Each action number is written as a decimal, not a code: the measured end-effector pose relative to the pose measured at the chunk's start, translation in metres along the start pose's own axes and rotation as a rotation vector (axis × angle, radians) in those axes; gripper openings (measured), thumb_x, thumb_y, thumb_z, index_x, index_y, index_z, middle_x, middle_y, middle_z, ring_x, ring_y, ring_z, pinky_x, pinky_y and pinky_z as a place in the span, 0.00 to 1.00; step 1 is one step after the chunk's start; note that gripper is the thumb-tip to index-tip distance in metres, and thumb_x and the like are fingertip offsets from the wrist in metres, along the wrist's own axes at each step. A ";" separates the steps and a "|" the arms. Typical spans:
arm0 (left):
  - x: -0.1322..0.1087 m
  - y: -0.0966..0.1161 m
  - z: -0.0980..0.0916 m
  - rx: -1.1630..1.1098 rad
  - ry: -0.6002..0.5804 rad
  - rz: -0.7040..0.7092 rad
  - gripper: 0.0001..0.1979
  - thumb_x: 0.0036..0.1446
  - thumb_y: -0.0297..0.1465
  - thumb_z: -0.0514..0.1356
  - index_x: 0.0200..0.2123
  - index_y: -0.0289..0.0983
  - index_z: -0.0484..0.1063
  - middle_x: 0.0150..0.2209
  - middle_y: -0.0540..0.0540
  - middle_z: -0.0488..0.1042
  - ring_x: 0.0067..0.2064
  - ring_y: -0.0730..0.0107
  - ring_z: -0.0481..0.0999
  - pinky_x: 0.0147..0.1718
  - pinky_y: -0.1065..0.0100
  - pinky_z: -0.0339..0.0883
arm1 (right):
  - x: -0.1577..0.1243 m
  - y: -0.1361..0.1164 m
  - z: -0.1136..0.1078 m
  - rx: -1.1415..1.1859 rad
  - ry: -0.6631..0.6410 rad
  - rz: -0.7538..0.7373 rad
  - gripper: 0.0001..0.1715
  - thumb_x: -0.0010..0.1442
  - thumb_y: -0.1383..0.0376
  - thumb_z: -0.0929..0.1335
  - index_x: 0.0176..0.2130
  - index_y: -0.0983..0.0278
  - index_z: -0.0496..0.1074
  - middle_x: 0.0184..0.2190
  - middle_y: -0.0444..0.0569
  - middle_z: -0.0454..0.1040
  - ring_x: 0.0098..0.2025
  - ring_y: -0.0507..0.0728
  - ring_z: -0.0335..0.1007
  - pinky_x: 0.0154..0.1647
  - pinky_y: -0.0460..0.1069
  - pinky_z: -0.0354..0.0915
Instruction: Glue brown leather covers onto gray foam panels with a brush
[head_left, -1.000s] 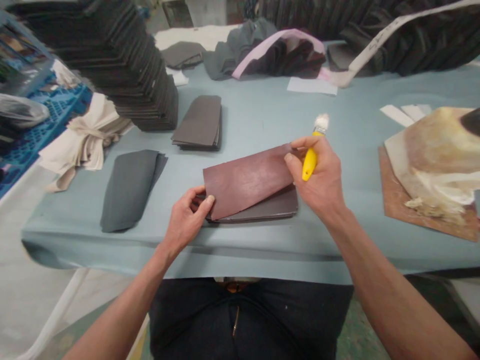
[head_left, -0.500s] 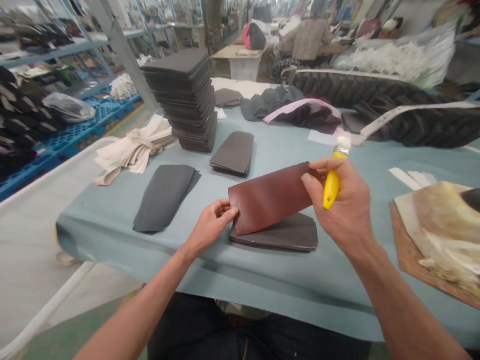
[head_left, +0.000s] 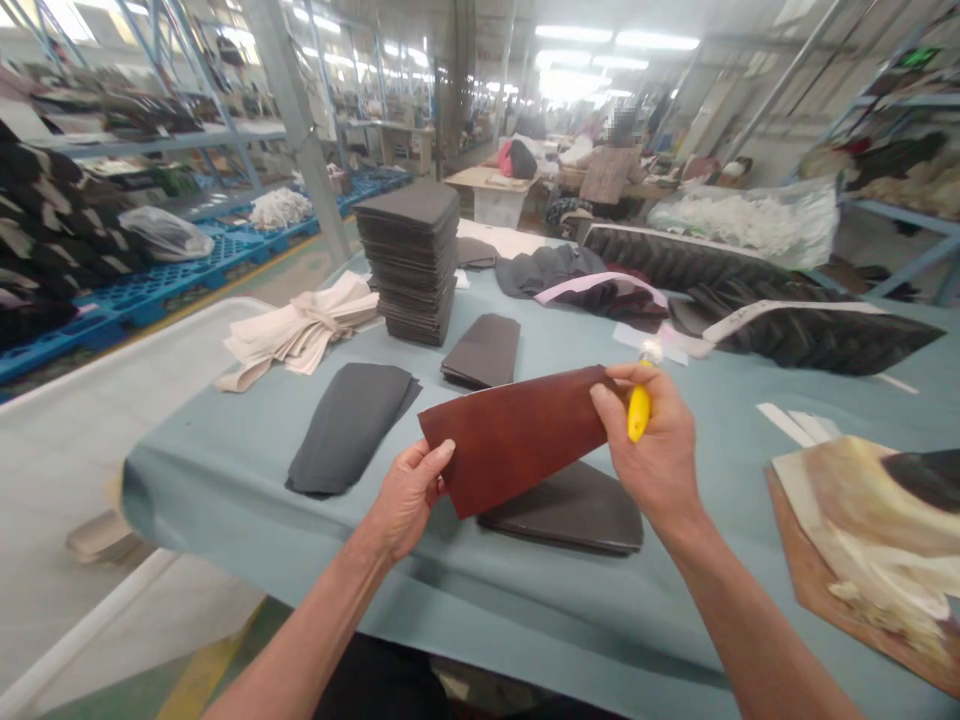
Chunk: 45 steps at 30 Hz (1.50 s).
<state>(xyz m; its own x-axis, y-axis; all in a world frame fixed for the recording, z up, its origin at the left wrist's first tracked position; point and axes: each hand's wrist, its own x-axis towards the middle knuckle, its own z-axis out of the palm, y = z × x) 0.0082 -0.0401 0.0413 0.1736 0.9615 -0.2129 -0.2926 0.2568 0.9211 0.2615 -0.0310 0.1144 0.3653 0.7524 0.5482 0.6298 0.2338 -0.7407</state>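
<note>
A reddish-brown leather piece (head_left: 517, 440) is lifted off the blue-grey table (head_left: 225, 480) between both hands. My left hand (head_left: 409, 495) pinches its lower left corner. My right hand (head_left: 656, 450) grips its upper right edge and also holds a yellow-handled brush (head_left: 640, 405), bristles pointing up and away. Directly below the leather lies a dark grey flat piece (head_left: 574, 510) on the table.
A tall stack of dark grey pieces (head_left: 412, 255) stands at the back, a small pile (head_left: 484, 350) and a grey cloth (head_left: 349, 425) nearer. Cream fabric (head_left: 300, 330) lies left. A glue-smeared board (head_left: 862, 530) sits right. Black bundles (head_left: 757, 300) line the far edge.
Both hands raised the reddish-brown leather piece off the dark grey piece; it now hangs above the table. The view tilted up, showing more of the workshop.
</note>
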 end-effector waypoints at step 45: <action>0.216 0.059 -0.013 1.559 -0.397 0.924 0.18 0.73 0.33 0.55 0.58 0.40 0.81 0.58 0.36 0.83 0.59 0.51 0.83 0.59 0.52 0.75 | -0.131 0.057 -0.006 -0.377 -0.045 -0.246 0.03 0.74 0.63 0.67 0.48 0.58 0.71 0.55 0.55 0.84 0.51 0.63 0.86 0.46 0.57 0.82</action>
<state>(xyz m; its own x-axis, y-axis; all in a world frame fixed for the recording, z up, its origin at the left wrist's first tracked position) 0.0167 0.1840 0.0455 0.7330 0.5908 0.3371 0.5720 -0.8036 0.1645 0.2539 -0.1198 0.0026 0.1485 0.7308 0.6662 0.9030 0.1745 -0.3927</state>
